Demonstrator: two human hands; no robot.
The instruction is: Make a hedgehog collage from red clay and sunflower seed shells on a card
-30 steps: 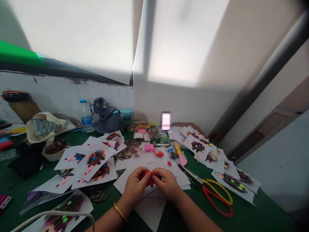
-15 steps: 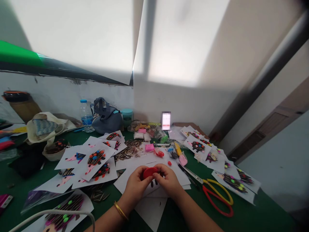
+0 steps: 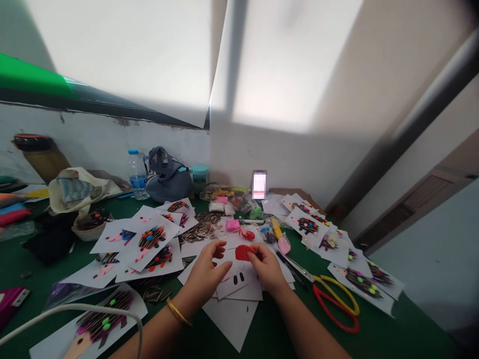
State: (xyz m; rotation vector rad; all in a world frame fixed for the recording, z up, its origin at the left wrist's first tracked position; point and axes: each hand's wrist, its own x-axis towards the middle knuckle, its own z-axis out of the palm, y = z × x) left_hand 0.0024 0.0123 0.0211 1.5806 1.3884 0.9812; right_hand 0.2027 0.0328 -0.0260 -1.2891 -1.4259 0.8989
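My right hand pinches a flattened red piece of modelling clay by its right edge, above the sheets of paper. My left hand is off the clay, just to its left, with fingers apart and nothing in them. Below and between the hands lies a white paper bearing two dark oval pieces and a bit of pink, partly covered by my left hand. Behind the hands rest a red clay lump in wrap and a pink clay block.
Large scissors with red and yellow handles lie to the right. Finished hedgehog pictures are piled at left, more at right. Sunflower seeds are heaped behind. A phone leans on the wall; a white cable crosses front left.
My left hand has let go of the red clay and moved slightly left, its fingers opening. My right hand keeps the clay, now tilted flat-side to view, and the paper beneath shows more.
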